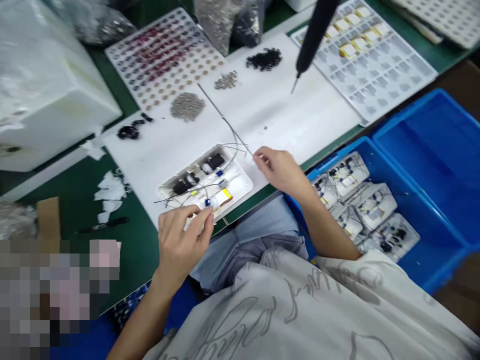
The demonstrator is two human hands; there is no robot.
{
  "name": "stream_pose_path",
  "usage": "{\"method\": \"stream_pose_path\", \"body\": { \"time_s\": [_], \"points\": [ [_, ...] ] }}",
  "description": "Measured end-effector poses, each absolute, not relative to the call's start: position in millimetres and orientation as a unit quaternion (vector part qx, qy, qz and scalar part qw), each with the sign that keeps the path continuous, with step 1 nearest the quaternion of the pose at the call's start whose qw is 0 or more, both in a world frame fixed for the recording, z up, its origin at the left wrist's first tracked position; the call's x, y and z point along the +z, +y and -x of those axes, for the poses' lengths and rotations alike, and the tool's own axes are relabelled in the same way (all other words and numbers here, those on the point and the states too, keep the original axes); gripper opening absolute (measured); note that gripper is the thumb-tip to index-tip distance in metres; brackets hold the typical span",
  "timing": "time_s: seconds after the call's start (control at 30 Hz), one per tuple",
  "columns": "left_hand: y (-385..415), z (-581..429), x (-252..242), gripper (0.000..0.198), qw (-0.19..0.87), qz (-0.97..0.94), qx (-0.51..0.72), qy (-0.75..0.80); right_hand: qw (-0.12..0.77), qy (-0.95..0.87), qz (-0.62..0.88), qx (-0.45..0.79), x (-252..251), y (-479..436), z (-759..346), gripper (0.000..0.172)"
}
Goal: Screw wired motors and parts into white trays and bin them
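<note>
A shallow white plastic casing (245, 184) lies on the white work sheet near the table's front edge. Inside it are black parts (215, 161), a flat battery with yellow edging (226, 196), small blue connectors and loose thin wires. My left hand (183, 232) is curled over the casing's near left corner, thumb and fingers closed on it; the fingertips partly hide that corner. To the right of the casing, my right hand (279, 170) pinches a thin dark wire (243, 144) between thumb and forefinger. An electric screwdriver (315, 37) hangs, bit down, above the sheet.
Piles of silvery screws (187, 106) and black rings (264, 59) lie behind the casing. A tray of round parts (165, 55) and a battery tray (375, 70) stand farther back. A blue bin (431, 250) at right holds several filled casings. A black pen (107, 224) lies left.
</note>
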State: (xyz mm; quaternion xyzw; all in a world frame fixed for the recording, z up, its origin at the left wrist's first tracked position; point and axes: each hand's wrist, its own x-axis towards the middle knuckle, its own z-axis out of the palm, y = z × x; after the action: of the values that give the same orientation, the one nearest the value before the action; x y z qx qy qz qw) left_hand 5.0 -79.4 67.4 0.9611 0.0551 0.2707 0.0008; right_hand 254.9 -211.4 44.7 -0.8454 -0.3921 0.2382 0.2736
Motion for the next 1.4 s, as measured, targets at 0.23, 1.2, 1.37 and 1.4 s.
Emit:
{"method": "stream_pose_path", "body": {
  "time_s": [0.23,1.2,1.37,1.4],
  "points": [
    [-76.9,31.9,58.1,0.024,0.014,-0.958,0.260,0.123,0.141,-0.338,0.925,0.098,34.2,-176.6,-306.3,0.044],
    [-16.5,-18.7,48.1,0.018,0.022,-0.963,0.217,-0.158,0.471,-0.553,0.670,0.151,40.8,-220.8,-162.6,0.009],
    [-17.2,-27.8,33.2,0.016,0.074,-0.951,0.285,-0.091,0.478,-0.546,0.676,0.128,43.2,-204.5,-155.9,0.007],
    [-18.2,-28.2,31.2,0.017,0.067,-0.950,0.292,-0.085,0.476,-0.544,0.680,0.121,44.1,-201.9,-155.7,0.006]
  ]
}}
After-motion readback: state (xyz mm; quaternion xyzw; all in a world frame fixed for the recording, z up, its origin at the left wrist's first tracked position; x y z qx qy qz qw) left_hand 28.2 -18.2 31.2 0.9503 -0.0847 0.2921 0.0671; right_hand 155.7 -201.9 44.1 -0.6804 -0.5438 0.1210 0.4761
